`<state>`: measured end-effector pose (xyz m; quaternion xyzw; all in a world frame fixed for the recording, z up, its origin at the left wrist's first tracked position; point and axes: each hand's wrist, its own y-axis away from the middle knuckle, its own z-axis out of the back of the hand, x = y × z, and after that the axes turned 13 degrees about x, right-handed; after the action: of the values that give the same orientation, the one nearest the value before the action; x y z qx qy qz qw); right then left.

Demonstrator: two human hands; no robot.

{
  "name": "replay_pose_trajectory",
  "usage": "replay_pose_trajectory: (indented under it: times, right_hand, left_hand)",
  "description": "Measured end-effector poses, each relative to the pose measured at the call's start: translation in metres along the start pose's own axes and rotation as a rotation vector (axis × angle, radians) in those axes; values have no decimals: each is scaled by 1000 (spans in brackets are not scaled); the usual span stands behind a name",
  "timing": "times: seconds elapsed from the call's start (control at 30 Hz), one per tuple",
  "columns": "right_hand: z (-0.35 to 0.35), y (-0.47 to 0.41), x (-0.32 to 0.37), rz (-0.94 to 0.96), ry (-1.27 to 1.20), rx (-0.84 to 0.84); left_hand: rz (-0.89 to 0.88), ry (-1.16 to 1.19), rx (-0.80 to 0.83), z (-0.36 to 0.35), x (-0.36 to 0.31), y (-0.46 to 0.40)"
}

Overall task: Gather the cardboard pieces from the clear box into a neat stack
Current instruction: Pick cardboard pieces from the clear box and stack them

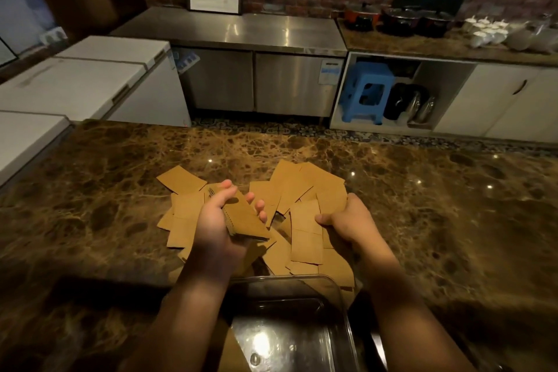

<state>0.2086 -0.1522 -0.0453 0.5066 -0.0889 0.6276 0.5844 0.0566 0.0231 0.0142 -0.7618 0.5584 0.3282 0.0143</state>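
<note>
Left hand point(222, 214), centre frame, grips a small squared stack of tan cardboard rectangles point(246, 217), thumb on its far edge and fingers curled round the right side. Right hand point(347, 220) pinches one loose tan cardboard piece point(305, 232) from the scattered pile on the brown marble counter point(437, 205). Clear plastic box point(302, 326) sits lower centre, nearest the viewer.

Tan cardboard pieces point(302, 190) scattered, overlapping, flat on countertop beyond clear box point(338, 305); small aligned stack point(244, 217) held tilted above them; box near edge, upright
</note>
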Motion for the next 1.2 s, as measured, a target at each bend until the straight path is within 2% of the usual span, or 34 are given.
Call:
replay_pose_trajectory:
  times: [0.13, 0.23, 0.37, 0.47, 0.57, 0.77, 0.93, 1.0, 1.1, 1.2]
  right_hand:
    - [14, 13, 15, 124, -205, -94]
    - [35, 32, 40, 231, -367, -132]
    - [46, 59, 73, 352, -532, 11]
    - [32, 72, 86, 390, -556, 107]
    - [19, 76, 89, 397, -633, 156]
    - [4, 77, 81, 361, -735, 261]
    - [16, 74, 77, 331, -874, 260]
    - [25, 73, 75, 335, -902, 258]
    - [30, 74, 76, 354, -916, 293]
    - [28, 77, 78, 377, -897, 321]
  left_hand:
    - [-4, -33, 0, 0, -2, 0]
    - [-42, -190, 55, -6, -8, -2]
    - [-95, -456, 167, -18, -13, -4]
    - [-35, -455, 280, -31, -7, -2]
    - [-9, -397, 303, -36, -8, -2]
    - [5, -582, 385, -28, -15, 0]
    - [47, -330, 378, -16, -20, 0]
    - [10, -268, 437, -12, -23, 1]
    - [-72, -58, 546, -14, -25, 3]
    - [-87, 25, 524, -16, -21, 1]
